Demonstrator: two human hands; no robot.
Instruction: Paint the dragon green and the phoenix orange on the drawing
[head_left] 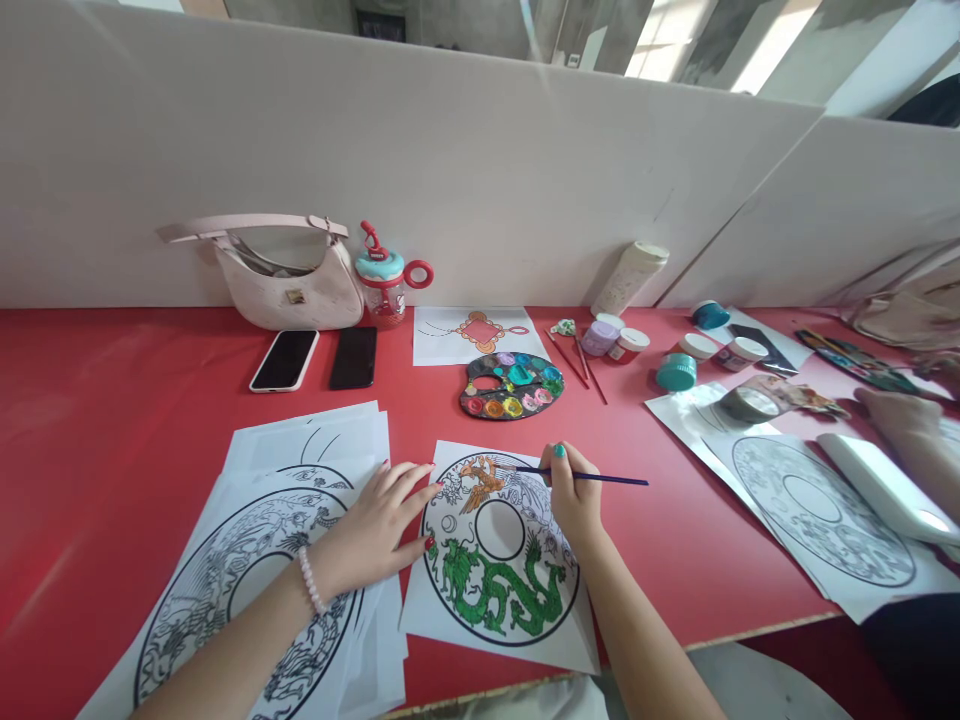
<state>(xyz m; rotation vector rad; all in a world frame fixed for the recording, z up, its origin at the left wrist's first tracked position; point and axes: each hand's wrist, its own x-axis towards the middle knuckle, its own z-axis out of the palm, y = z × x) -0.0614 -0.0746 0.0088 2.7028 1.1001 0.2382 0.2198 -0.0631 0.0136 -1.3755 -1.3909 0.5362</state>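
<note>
In front of me lies a printed sheet (500, 655) with a round design: a dragon (495, 590) painted green and a bird (480, 485) partly painted orange-brown. Pinched in my right hand (574, 495) is a thin dark-blue paintbrush (615, 480), its tip touching the sheet near the bird's head. My left hand (382, 530) lies with fingers spread, fingertips on the sheet's left edge and the palm over a stack of printed sheets (247, 560). Beyond the sheet sits a black paint palette (512, 387) with wells of several colours.
Along the wall stand a pink handbag (292, 285), a drinking cup (386, 285) and a pale bottle (630, 280). Two phones (285, 361), paint jars (628, 346), spare brushes (574, 360) and a painted knot picture (476, 335) lie about. At right is another person's hand (904, 430).
</note>
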